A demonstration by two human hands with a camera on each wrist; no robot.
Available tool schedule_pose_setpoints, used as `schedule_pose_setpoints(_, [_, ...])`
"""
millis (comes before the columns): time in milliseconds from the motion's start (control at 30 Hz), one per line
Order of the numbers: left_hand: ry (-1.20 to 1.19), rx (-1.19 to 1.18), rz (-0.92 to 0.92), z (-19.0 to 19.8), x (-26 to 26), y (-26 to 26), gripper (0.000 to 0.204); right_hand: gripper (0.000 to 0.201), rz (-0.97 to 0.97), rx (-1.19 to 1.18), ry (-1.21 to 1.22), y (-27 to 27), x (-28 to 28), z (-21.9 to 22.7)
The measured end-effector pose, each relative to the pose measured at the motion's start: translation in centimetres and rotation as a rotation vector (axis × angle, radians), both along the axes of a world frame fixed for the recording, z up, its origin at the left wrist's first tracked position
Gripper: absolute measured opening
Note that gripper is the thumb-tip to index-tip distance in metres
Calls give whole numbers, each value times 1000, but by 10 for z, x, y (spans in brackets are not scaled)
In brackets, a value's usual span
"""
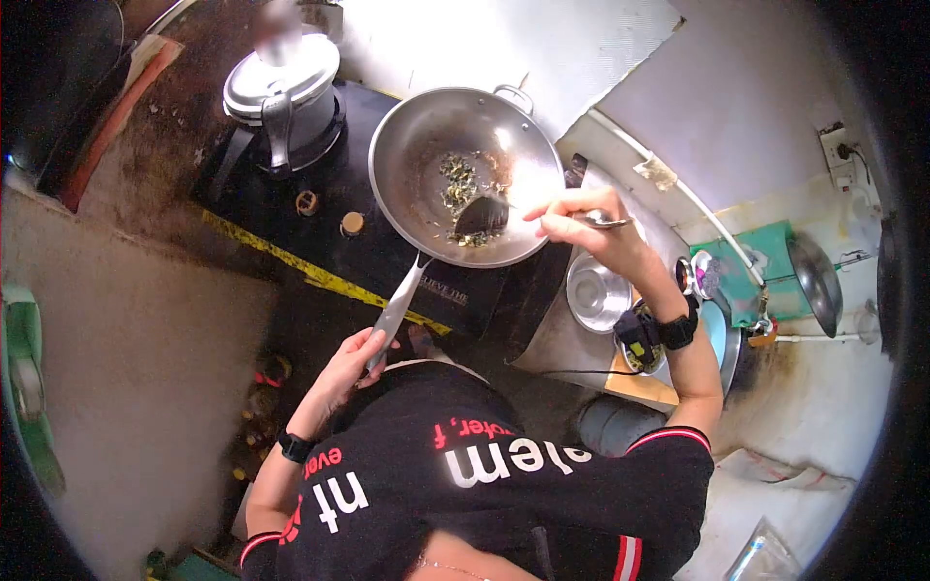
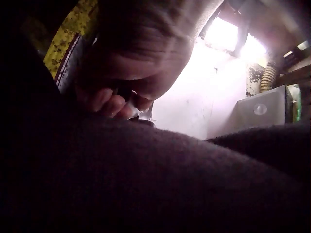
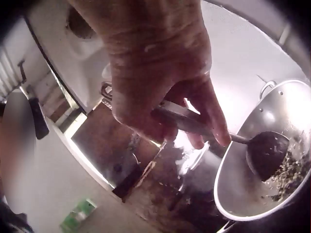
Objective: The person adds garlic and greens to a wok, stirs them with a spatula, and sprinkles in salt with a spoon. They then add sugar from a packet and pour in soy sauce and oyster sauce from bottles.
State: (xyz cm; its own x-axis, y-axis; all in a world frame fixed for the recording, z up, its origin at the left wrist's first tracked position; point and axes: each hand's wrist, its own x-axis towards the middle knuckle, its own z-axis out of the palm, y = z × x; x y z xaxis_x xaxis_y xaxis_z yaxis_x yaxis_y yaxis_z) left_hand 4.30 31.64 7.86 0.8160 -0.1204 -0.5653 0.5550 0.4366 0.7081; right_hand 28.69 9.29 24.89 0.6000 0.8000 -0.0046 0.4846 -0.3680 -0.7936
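A steel wok [image 1: 399, 145] sits on the black stove top in the head view, its long handle [image 1: 395, 312] pointing toward the person. My left hand [image 1: 351, 366] grips that handle near its end; in the left wrist view the curled fingers [image 2: 114, 104] are dim and partly hidden by dark cloth. With my right hand [image 1: 593, 230] I hold a spatula by its metal handle, above the wok's right rim. The dark spatula blade [image 3: 266, 154] is down inside the wok, against small chopped greenish bits [image 1: 459, 179] spread over the bottom.
A lidded pressure cooker [image 1: 302, 108] stands at the back left. Nearer lie a small round tan-topped item [image 1: 352, 224] and yellow edge tape [image 1: 276, 254]. To the right are a metal bowl [image 1: 593, 295] and a hanging dark pan [image 1: 816, 286].
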Motion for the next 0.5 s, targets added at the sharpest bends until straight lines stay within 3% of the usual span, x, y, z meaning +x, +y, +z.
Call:
schedule_pose_setpoints(67, [-8,-6,-4,-5,0,0,34,11,-29,15,17,0,-14,-12])
schedule_pose_setpoints(267, [-31,16,-3,-8,-2,-1,35,9,-186,149,-325,32,-16,-76])
schedule_pose_setpoints(400, [-27,14,-14,-7,-2,1,37,9,-136,201,-395,36,-22,-64])
schedule_pose_setpoints(500, [-23,25,-9,-6,-2,0,37,6,9,203,-339,37,-39,-70])
